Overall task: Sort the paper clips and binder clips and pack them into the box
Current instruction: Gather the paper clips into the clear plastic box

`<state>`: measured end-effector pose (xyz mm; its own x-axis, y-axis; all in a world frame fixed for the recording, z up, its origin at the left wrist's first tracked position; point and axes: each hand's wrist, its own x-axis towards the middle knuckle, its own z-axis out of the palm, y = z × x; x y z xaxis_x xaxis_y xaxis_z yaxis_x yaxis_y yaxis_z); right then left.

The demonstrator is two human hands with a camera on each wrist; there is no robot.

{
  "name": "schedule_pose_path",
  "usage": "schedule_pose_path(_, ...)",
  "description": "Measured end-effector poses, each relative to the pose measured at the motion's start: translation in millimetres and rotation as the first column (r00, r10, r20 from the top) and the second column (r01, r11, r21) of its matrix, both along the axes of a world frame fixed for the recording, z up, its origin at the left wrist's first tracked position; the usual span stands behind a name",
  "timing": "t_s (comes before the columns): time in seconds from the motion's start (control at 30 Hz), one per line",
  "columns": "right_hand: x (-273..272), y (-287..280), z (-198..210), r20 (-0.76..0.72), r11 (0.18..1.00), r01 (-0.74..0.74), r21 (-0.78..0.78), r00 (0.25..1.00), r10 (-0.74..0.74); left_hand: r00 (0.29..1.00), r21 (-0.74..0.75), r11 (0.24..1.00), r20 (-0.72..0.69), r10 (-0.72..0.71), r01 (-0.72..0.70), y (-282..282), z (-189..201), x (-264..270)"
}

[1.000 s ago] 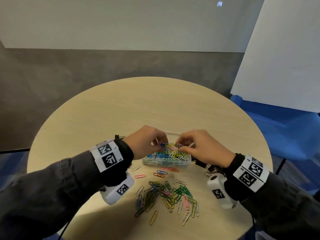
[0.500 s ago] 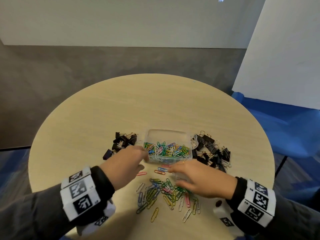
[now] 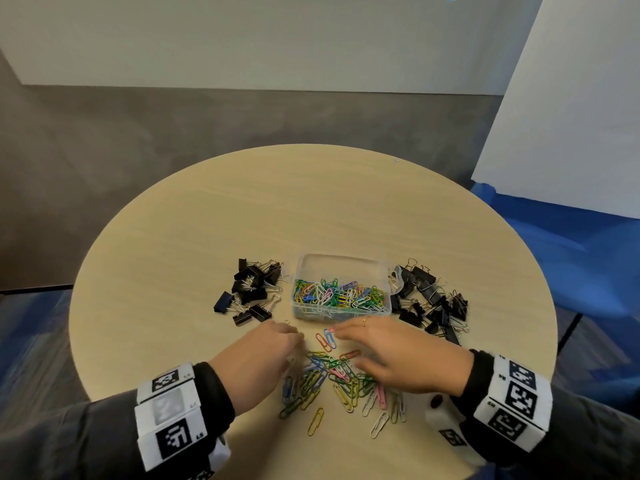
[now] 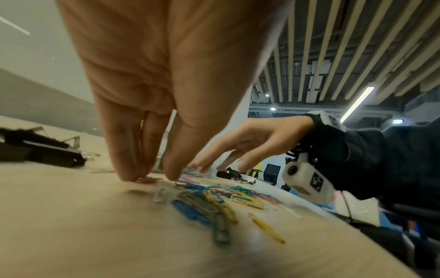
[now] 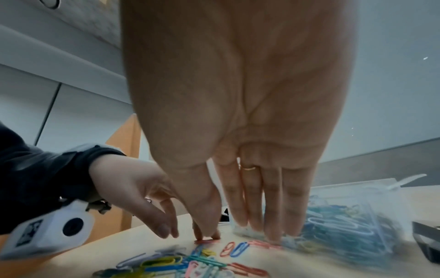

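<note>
Clear box [image 3: 341, 268] mid-table, long side running left to right, holding paper clips. Loose paper clips [image 3: 332, 379] just in front. Left hand [image 3: 258, 358] fingertips bunched on a clip. Right hand [image 3: 398, 355] spread, fingertips pressing clips beside the box.

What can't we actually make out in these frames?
- Head view: left hand hides its own fingertips, so any pinch there is unseen.
- Left wrist view: fingertips meet the table; motion blur hides any paper clip between them.
- Right wrist view: box contents smeared by blur.
- Head view: binder clips too tangled to count.
</note>
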<state>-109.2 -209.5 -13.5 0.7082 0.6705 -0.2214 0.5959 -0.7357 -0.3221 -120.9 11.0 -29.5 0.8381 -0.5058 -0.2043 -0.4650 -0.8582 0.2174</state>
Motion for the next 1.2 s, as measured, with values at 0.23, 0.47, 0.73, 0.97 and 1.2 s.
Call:
schedule_pose_path(0.23,-7,8,2,-0.047,0.995,-0.067,-0.070,0.997,0.064,0.997,0.010,0.999,0.061,0.037,-0.038,6,0,0)
schedule_pose_path(0.47,-13,-19,17,-0.100,0.999,0.029,-0.014,0.995,-0.031,0.996,-0.223,0.972,-0.021,-0.084,0.077,9,2,-16)
schedule_pose_path(0.73,-26,-53,-5,-0.160,0.944,0.236,-0.232,0.948,-0.276,0.968,-0.145,0.988,-0.249,0.014,-0.051,20,-4,-11)
schedule_pose_path(0.97,-25,-5,-10,-0.117,0.983,0.183,0.002,0.976,-0.181,0.977,-0.273,0.962,-0.205,-0.064,0.006,-26,-10,4)
schedule_pose_path(1.2,-29,-31,-3,-0.170,0.949,0.300,-0.097,0.934,-0.313,0.978,-0.213,0.974,-0.207,0.028,-0.073,6,-5,-7)
